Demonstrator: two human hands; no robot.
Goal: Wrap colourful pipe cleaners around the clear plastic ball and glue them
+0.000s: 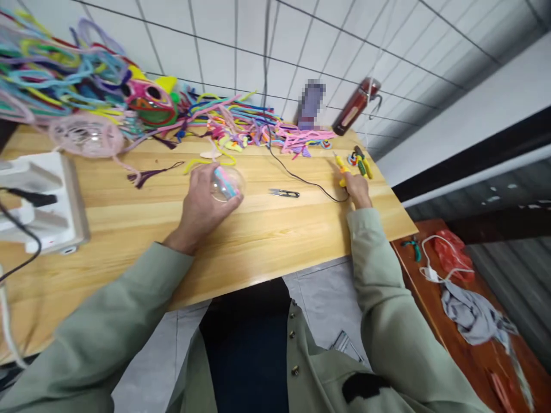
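Note:
My left hand rests on the wooden table with its fingers wrapped round a clear plastic ball that has pink and blue pieces inside. My right hand reaches to the table's right side and is closed on a yellow-handled tool, whose tip points away from me. Pliers with green and yellow handles lie just beyond that hand. Small thread snips lie on the wood between my two hands.
A heap of coloured pipe cleaners runs along the table's back edge, with a pink mesh ball at left. A white device with cables sits far left. A thin black wire crosses the table. A brown side table with cloth stands at right.

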